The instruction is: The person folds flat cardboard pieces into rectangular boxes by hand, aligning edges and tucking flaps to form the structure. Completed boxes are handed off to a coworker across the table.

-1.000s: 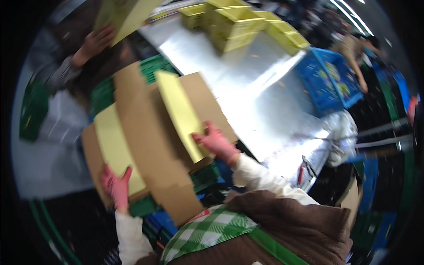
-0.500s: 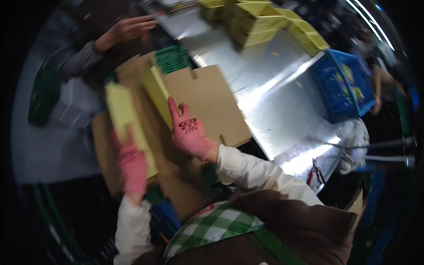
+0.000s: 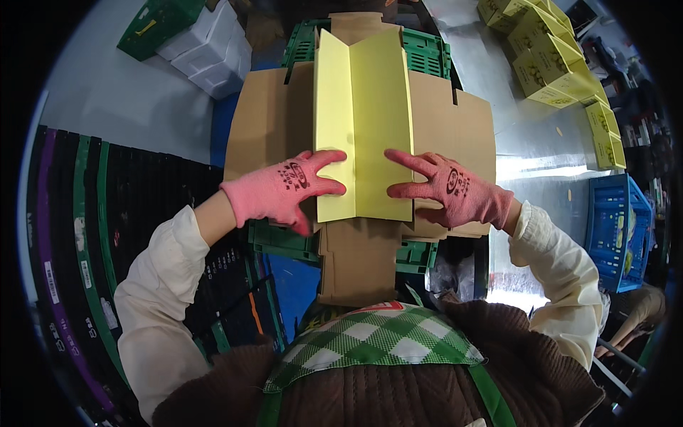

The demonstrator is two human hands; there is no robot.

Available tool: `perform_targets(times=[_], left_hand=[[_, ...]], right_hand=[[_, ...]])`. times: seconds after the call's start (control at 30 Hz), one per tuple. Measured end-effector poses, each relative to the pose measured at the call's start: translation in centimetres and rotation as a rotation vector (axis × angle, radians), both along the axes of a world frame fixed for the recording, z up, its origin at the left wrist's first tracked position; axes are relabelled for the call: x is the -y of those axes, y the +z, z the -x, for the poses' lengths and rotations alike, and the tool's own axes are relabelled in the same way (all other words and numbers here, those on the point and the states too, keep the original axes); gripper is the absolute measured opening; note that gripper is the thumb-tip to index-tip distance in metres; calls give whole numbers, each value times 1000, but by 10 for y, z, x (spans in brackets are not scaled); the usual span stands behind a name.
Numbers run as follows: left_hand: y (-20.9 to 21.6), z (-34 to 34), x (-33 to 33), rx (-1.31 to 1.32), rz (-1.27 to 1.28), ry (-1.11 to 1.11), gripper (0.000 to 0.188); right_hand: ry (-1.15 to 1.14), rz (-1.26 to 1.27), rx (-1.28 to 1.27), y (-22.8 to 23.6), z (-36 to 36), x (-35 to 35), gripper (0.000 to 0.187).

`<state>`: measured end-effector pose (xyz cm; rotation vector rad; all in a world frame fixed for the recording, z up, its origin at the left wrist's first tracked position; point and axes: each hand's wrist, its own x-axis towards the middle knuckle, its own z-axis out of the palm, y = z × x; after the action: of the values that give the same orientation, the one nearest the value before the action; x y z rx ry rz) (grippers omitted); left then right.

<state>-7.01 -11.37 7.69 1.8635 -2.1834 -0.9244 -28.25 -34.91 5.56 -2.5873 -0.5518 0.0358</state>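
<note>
Two long yellow card panels [image 3: 382, 92] meet in a shallow V between the brown flaps of an open cardboard box [image 3: 455, 132]. My left hand [image 3: 277, 186], in a pink glove, grips the left panel's outer edge. Two of its fingers lie over the yellow face while the thumb stays outside. At the opposite edge my right hand [image 3: 455, 186], also pink-gloved, mirrors this grip, fingers spread over the card. The fingertips of both hands face each other across the fold. What lies under the panels is hidden.
A green plastic crate [image 3: 427, 53] supports the cardboard box. On the right runs a metal table [image 3: 512, 135] with several yellow boxes [image 3: 551, 60] and a blue basket [image 3: 619, 231]. Stacked black crates [image 3: 149, 192] fill the left side; white boxes [image 3: 213, 53] stand beyond. Another person's arm shows at lower right.
My view has turned and straightened. The yellow panels, apart before, now lie side by side in a V. My hands are level at their outer edges. The other person's hand across the box is gone.
</note>
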Motion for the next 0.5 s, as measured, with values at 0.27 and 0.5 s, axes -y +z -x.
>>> perform_targets(times=[0.27, 0.5], left_hand=[[-25, -4, -10, 160, 368, 71, 55], [-42, 0, -6, 67, 575, 710, 36]], right_hand=[[16, 199, 102, -15, 3, 22, 54], [-536, -266, 382, -36, -17, 3, 34]])
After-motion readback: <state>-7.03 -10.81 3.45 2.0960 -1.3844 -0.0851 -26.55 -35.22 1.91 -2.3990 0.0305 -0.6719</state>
